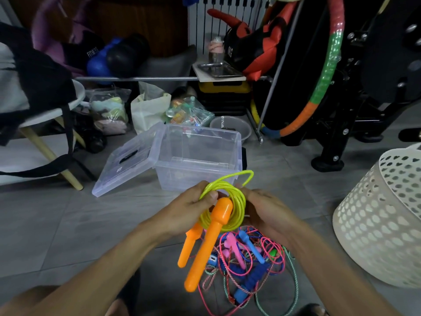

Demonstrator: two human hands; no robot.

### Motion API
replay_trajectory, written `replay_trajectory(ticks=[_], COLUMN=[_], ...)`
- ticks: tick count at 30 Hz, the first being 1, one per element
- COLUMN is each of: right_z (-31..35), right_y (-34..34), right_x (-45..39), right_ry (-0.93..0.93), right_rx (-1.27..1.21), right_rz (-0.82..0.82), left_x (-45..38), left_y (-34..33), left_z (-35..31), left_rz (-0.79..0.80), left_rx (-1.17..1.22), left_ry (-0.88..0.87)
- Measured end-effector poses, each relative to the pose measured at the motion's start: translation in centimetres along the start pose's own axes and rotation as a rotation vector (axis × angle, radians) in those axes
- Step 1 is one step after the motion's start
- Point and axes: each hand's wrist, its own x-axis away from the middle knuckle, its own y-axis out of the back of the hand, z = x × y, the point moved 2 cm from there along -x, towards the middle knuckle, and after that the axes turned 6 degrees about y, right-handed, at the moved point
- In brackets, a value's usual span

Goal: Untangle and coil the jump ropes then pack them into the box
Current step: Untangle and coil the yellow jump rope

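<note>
Both forearms reached in from 6 o'clock and met at the picture's centre. The left hand (190, 207) curled round the yellow rope (224, 201), thumb pressed on its coils; the right hand (262, 210) gripped the same coil from the 3 o'clock side. Two orange handles (209, 242) hung below toward 6 o'clock. The clear box (198, 156) stood open on the floor at 12 o'clock from the hands, its lid (127, 160) leaning at its 9 o'clock side. A tangle of ropes (246, 265) lay on the floor underneath.
</note>
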Motion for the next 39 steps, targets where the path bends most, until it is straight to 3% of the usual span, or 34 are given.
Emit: replay_trajectory(ticks=[3,7,10,14,18,20,27,30,33,39], right_z=[-0.2,0.1,-0.3,-1.7,-1.2,-0.4,3.4,4.3,4.2,2.9], right_y=[0.1,0.6,-0.7,-1.1,-1.0,-0.6,3.2,5.7,8.0,6.5], right_x=[-0.1,0.1,0.3,0.4,1.0,1.3,1.6,1.6,1.0,0.5], right_ry=[0.054,0.334,0.395,0.494,0.654,0.675,0.717,0.679,0.602,0.508], right_rx=[0.169,0.341,0.531,0.972,1.155,1.146,0.831,0.869,0.910,0.758], right_rz=[-0.150,-0.355,-0.208,-0.101,0.153,0.148,-0.202,-0.359,-0.486,-0.461], left_x=[-0.3,-0.7,-1.0,-1.1,-1.2,-1.4,-1.6,-1.4,-1.0,-0.2], left_y=[-0.1,-0.3,-0.6,-1.1,-0.8,-0.1,0.7,0.8,0.5,0.1], left_z=[0.2,0.3,0.3,0.5,1.0,1.1,1.5,1.3,0.3,-0.7], left_rz=[-0.050,-0.230,-0.294,-0.281,-0.389,-0.430,-0.371,-0.334,-0.198,-0.088], left_rx=[-0.003,-0.021,-0.006,0.050,-0.085,-0.134,0.038,0.210,0.321,0.356], left_ry=[0.053,0.091,0.119,0.171,0.256,0.300,0.298,0.265,0.174,0.137])
